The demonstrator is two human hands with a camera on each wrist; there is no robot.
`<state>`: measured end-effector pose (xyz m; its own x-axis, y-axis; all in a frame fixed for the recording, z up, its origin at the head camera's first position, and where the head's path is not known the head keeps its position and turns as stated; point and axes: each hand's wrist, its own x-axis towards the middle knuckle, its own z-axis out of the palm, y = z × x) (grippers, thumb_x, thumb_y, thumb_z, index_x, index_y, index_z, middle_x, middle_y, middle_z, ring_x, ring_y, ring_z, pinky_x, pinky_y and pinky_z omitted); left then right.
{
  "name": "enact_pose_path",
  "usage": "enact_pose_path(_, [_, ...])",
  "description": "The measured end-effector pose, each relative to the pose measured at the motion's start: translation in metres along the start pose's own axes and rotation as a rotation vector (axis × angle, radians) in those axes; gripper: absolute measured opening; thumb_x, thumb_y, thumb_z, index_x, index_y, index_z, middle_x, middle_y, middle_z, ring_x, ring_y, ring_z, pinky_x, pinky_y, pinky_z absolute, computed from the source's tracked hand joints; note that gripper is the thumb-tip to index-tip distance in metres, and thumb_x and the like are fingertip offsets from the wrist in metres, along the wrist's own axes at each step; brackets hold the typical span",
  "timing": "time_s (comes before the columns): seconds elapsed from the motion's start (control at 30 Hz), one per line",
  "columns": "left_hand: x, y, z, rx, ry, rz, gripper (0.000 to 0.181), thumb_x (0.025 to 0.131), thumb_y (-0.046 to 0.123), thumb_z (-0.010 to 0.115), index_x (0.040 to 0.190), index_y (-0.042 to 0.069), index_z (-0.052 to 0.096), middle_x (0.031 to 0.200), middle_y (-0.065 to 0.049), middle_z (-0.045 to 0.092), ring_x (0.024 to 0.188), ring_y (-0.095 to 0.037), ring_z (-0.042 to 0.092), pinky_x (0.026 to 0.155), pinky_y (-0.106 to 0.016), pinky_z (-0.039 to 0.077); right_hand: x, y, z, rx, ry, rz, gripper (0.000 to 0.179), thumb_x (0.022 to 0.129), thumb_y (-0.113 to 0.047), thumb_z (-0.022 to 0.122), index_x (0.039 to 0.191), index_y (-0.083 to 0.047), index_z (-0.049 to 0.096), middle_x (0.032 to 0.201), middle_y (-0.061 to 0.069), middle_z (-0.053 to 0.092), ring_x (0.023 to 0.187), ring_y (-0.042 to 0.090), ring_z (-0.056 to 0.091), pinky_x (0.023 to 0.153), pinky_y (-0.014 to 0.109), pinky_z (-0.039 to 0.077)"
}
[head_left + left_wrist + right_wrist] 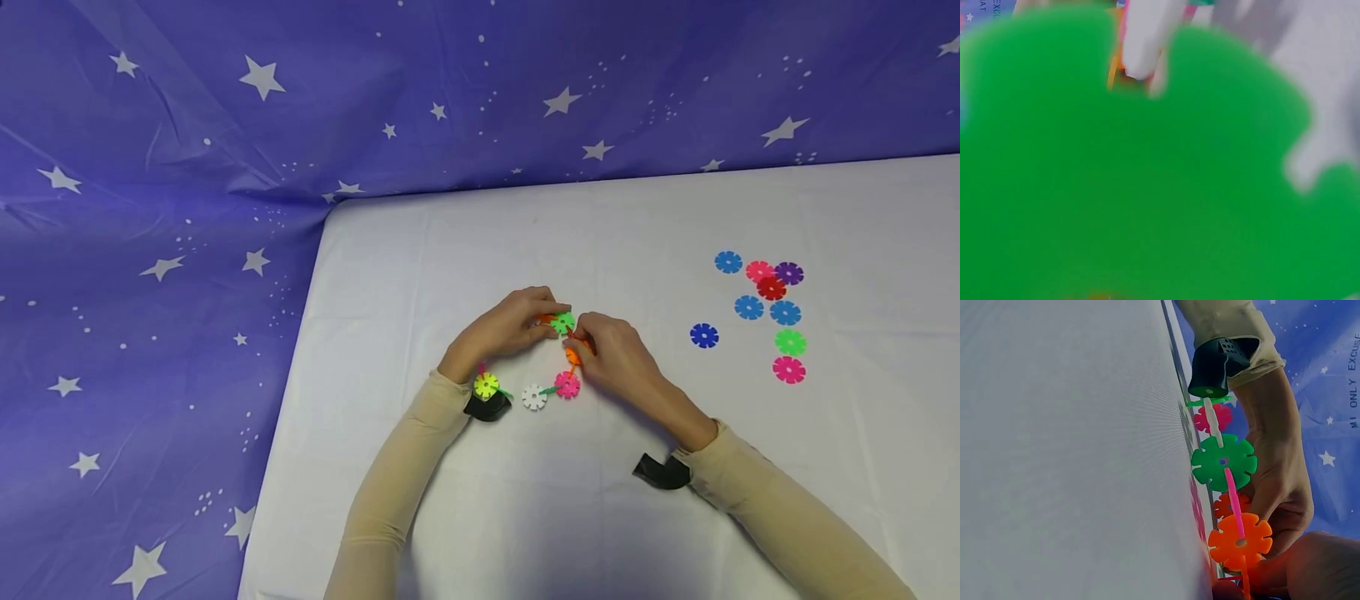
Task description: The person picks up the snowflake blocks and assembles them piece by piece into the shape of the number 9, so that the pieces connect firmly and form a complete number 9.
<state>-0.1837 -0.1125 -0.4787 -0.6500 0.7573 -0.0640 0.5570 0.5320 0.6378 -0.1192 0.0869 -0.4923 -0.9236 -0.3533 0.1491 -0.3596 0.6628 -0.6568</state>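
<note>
A loop of notched plastic interlocking discs, slotted edge to edge, lies on the white cloth between the hands. It includes a yellow disc (486,385), a white disc (534,397), a pink disc (567,385) and an orange disc (1240,542). At the loop's far side, my left hand (513,323) pinches it around a light green disc (563,322) and an orange-red one. My right hand (618,354) grips the adjoining part, beside the orange disc; its fingertips hide the joint. A blurred green disc (1141,187) fills most of the left wrist view.
Loose discs lie to the right: a dark blue disc (704,336), a light blue disc (728,262), a red disc (772,288), a green disc (791,342) and others, some overlapping. A purple star-patterned cloth (450,83) hangs behind the table (420,250) and at its left.
</note>
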Motion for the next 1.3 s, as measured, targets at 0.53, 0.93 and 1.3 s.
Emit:
enact_pose_path(0.53, [-0.011,0.01,-0.007,0.085,-0.029,-0.066,0.045,0.091,0.008,0.068,0.135,0.009,0.059,0.114,-0.003,0.063,0.1,-0.015,0.053,0.091,-0.028,0.042,-0.001,-0.008,0.0,0.024,-0.01,0.015,0.015,0.084,-0.008,0.075,0.078,-0.005,0.061,0.07,0.004,0.055,0.06,0.016,0.046,0.055,0.027,0.035])
enact_pose_path(0.93, [-0.073,0.004,-0.033,0.07,0.138,-0.167,0.045,0.093,0.019,0.068,0.136,0.009,0.058,0.126,-0.008,0.059,0.119,-0.025,0.051,0.105,-0.042,0.038,-0.005,-0.006,-0.004,-0.01,-0.005,0.062,0.029,0.083,-0.031,0.078,0.094,-0.007,0.064,0.083,0.004,0.059,0.068,0.016,0.049,0.06,0.029,0.038])
enact_pose_path(1.3, [-0.128,0.003,-0.002,0.024,0.214,-0.049,0.033,0.078,0.023,0.084,0.109,0.02,0.075,0.149,-0.017,0.039,0.133,-0.032,0.041,0.107,-0.048,0.038,-0.015,-0.013,-0.005,-0.061,-0.077,-0.418,0.038,0.072,-0.035,0.085,0.1,-0.015,0.069,0.107,0.003,0.054,0.1,0.022,0.048,0.083,0.038,0.041])
